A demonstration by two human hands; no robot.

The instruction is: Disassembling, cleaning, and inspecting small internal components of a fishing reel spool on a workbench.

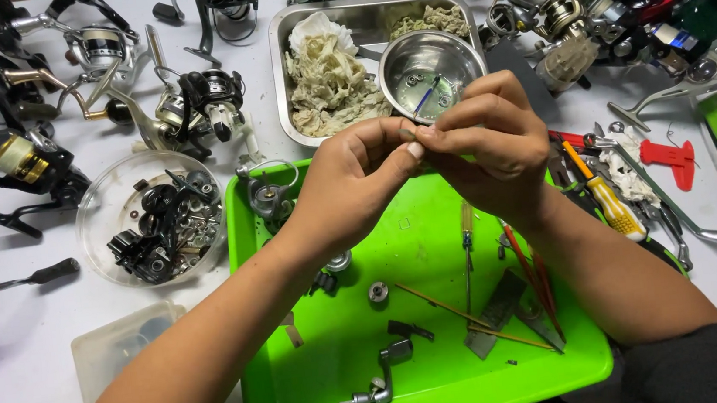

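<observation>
Over the green tray (pixel 445 377) at frame centre, your left hand (pixel 356 175) and right hand (pixel 494 149) meet, fingertips pinching a tiny part (pixel 413 135) that's mostly hidden. Keep it low above the tray, grip steady, clear of the steel bowl (pixel 431 67) just behind.

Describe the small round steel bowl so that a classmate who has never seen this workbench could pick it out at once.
Find the bright green tray; just beyond it sits a rectangular steel pan. The steel bowl rests in that pan's right half, just above the joined hands. It alone there is round and shiny, beside crumpled, stained paper wads.
</observation>
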